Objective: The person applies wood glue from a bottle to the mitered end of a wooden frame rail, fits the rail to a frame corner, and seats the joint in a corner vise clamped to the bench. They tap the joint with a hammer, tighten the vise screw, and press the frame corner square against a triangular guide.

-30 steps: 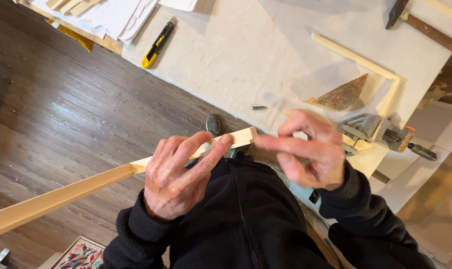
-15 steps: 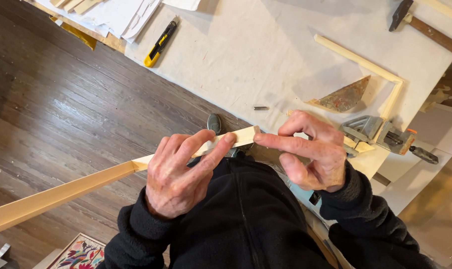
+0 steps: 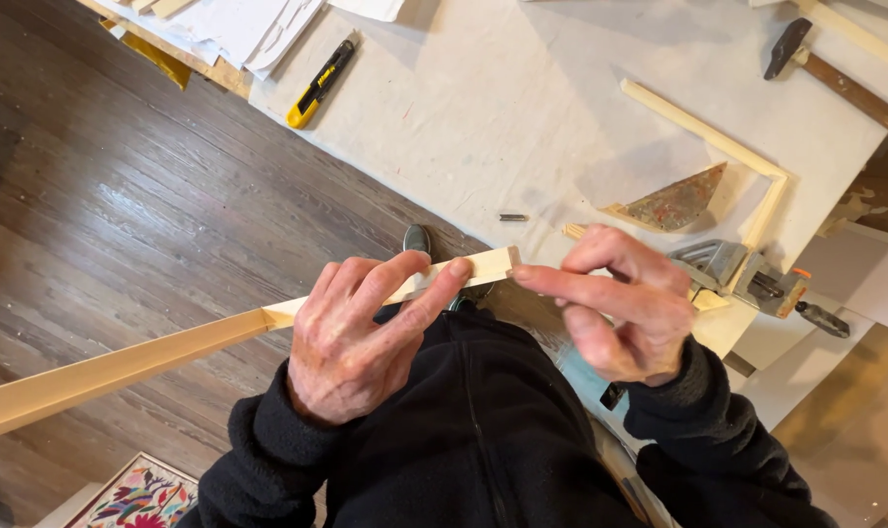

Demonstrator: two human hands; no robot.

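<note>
cloth-covered table (image 3: 483, 108) above plank floor (image 3: 121, 225)

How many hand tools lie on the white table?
3: a yellow utility knife at the table's upper left edge, a hammer at upper right, a clamp by the right hand. Others may be hidden.

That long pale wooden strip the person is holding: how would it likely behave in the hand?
The wooden strip is held only near one end by the left hand, yet its long free part runs straight, so it is probably stiff and fairly light. The right hand touches its cut end with a fingertip. Being slender, it may snap if bent hard. Its flat faces suggest it will not roll.
</note>
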